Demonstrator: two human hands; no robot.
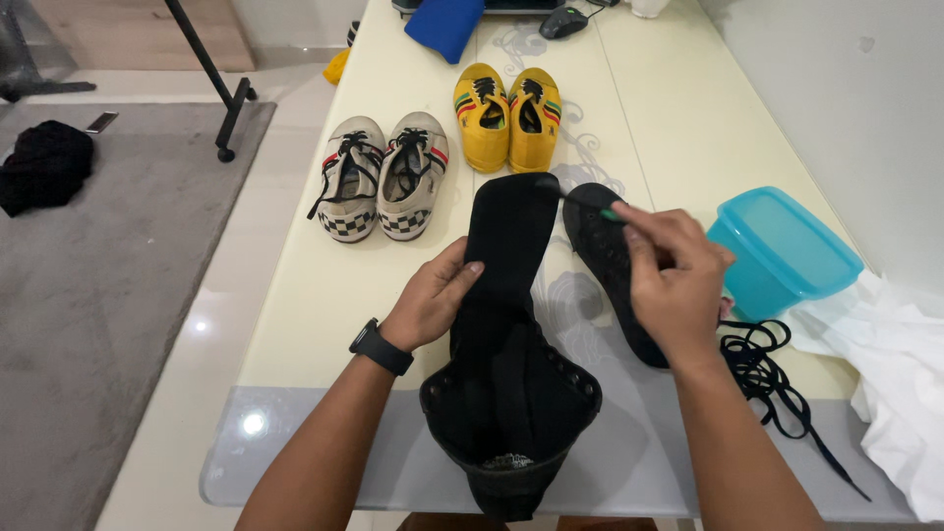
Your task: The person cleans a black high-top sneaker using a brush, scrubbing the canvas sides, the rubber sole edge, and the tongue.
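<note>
Black unlaced high-top shoe (511,393), tongue pulled up by my left hand (433,295); right hand (674,275) pinches green-handled brush (585,200). Three pairs counted.

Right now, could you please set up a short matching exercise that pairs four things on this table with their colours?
Things:
1. high-top shoe in the left hand
2. lidded box
3. far pair of sneakers
4. cloth at the right edge

Colours:
A. white
B. yellow
C. black
D. turquoise

Pairs: 1-C, 2-D, 3-B, 4-A
</note>
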